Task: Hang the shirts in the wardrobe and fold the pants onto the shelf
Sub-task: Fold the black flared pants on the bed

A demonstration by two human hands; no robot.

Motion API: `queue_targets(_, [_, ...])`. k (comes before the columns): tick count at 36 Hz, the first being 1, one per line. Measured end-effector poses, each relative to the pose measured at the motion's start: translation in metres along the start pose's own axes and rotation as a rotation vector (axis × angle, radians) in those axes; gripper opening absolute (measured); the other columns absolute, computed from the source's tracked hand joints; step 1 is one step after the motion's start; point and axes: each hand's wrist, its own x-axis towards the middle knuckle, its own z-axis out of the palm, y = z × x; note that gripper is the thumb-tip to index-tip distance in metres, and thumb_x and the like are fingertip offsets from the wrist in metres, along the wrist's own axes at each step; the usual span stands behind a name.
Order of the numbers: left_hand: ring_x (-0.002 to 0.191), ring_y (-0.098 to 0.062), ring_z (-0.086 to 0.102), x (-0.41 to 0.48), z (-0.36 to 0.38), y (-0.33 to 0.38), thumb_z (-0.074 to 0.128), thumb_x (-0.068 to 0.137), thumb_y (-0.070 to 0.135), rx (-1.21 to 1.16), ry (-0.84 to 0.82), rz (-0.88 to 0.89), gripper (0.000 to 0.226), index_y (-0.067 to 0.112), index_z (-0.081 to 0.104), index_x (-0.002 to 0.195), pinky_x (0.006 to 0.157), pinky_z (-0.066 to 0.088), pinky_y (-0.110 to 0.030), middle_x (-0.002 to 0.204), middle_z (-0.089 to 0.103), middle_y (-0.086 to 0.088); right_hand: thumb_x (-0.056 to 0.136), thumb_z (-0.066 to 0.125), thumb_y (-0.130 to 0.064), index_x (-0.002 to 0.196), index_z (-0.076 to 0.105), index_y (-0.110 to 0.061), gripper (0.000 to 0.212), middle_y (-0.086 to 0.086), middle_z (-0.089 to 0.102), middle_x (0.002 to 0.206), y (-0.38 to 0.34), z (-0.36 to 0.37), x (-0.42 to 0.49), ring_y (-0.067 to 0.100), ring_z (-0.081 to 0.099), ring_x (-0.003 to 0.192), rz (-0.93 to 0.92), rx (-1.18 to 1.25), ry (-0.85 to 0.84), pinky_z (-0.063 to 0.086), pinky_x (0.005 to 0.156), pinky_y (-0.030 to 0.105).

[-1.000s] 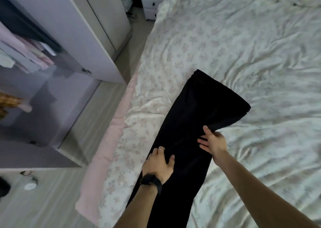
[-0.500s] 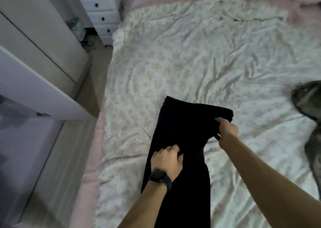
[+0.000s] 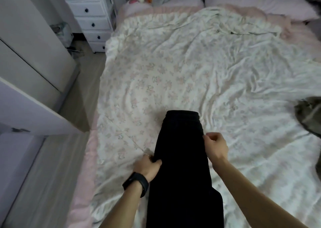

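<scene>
Black pants (image 3: 182,167) lie lengthwise, folded narrow, on the floral duvet (image 3: 173,71) of a bed, their far end pointing toward the pillow (image 3: 260,3). The left hand (image 3: 149,167), a black watch (image 3: 137,184) on its wrist, closes its grip on the pants' left edge. The right hand (image 3: 216,148) sits at the right edge with fingers curled; whether its grip holds cloth cannot be told. An olive garment (image 3: 309,116) lies at the bed's right. A white wardrobe door (image 3: 34,106) and chest of drawers (image 3: 90,15) stand left.
</scene>
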Motion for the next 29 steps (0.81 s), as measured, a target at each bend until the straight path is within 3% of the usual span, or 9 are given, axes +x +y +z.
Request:
queue_targets(4, [0.07,-0.018,0.069,0.029,-0.014,0.037,0.054,0.091,0.063,0.208,0.06,0.053,0.031,0.033,0.058,0.096,0.051,0.044,-0.022,0.086,0.071,0.001,0.095,0.066,-0.035,0.109,0.063,-0.018,0.022,0.004,0.069,0.109,0.012,-0.014,0.03,0.026,0.066,0.1,0.067,0.076,-0.178,0.053,0.094,0.047])
queue_targets(8, [0.063,-0.018,0.067,0.057,-0.016,0.079,0.059,0.072,0.06,0.322,0.189,0.106,0.028,0.036,0.057,0.087,0.05,0.044,-0.026,0.075,0.068,0.005,0.095,0.065,-0.045,0.109,0.068,-0.018,0.03,0.003,0.074,0.105,-0.014,-0.005,0.057,0.022,0.072,0.095,0.077,0.132,-0.386,0.059,0.075,0.035])
queue_targets(12, [0.078,-0.024,0.068,0.083,-0.013,0.11,0.071,0.066,0.033,0.069,0.059,0.06,0.031,0.027,0.059,0.095,0.066,0.054,-0.036,0.093,0.068,-0.004,0.092,0.066,-0.052,0.102,0.069,-0.008,0.045,0.004,0.073,0.092,-0.031,0.011,0.078,0.02,0.071,0.082,0.134,0.076,-0.478,0.058,0.069,0.031])
queue_targets(15, [0.092,-0.029,0.069,0.093,-0.006,0.113,0.078,0.055,0.038,-0.132,0.081,0.085,0.069,0.023,0.051,0.116,0.086,0.058,-0.047,0.11,0.066,-0.005,0.087,0.074,-0.048,0.092,0.067,-0.005,0.044,-0.001,0.065,0.066,-0.032,0.012,0.089,0.016,0.064,0.058,0.186,0.071,-0.489,0.049,0.054,0.026])
queue_targets(18, [0.107,-0.03,0.068,0.093,0.001,0.116,0.086,0.051,0.056,-0.36,0.084,0.172,0.097,0.023,0.049,0.135,0.098,0.053,-0.049,0.127,0.065,-0.004,0.082,0.083,-0.037,0.099,0.071,-0.001,0.041,-0.001,0.075,0.071,-0.033,0.009,0.094,0.013,0.073,0.061,0.171,0.087,-0.513,0.052,0.05,0.02])
queue_targets(20, [0.109,-0.021,0.067,0.089,0.003,0.121,0.082,0.063,0.062,-0.35,0.058,0.201,0.084,0.024,0.055,0.133,0.098,0.054,-0.037,0.128,0.065,0.003,0.081,0.084,-0.034,0.104,0.069,-0.006,0.039,0.002,0.078,0.085,-0.036,0.008,0.097,0.014,0.075,0.07,0.105,0.088,-0.486,0.056,0.054,0.022])
queue_targets(23, [0.09,0.006,0.056,0.091,-0.001,0.128,0.076,0.087,0.042,-0.311,0.2,0.233,0.04,0.031,0.05,0.115,0.069,0.046,-0.006,0.108,0.053,0.024,0.082,0.084,-0.031,0.105,0.065,-0.011,0.036,0.008,0.075,0.098,-0.045,0.013,0.098,0.022,0.075,0.085,0.003,0.087,-0.42,0.062,0.076,0.036])
queue_targets(26, [0.117,-0.012,0.057,0.094,-0.011,0.148,0.075,0.088,0.041,-0.335,0.371,0.274,0.046,0.022,0.053,0.125,0.09,0.045,-0.02,0.13,0.054,0.01,0.081,0.082,-0.036,0.095,0.065,-0.018,0.029,-0.001,0.072,0.092,-0.068,0.02,0.104,0.018,0.071,0.083,-0.151,0.09,-0.244,0.06,0.078,0.037])
queue_targets(29, [0.116,-0.018,0.057,0.104,-0.022,0.143,0.073,0.083,0.059,-0.133,0.519,0.251,0.054,0.027,0.056,0.123,0.088,0.04,-0.024,0.127,0.058,0.007,0.081,0.081,-0.042,0.089,0.063,-0.025,0.026,-0.011,0.065,0.084,-0.082,0.028,0.108,0.006,0.063,0.076,-0.262,-0.042,-0.193,0.051,0.066,0.024])
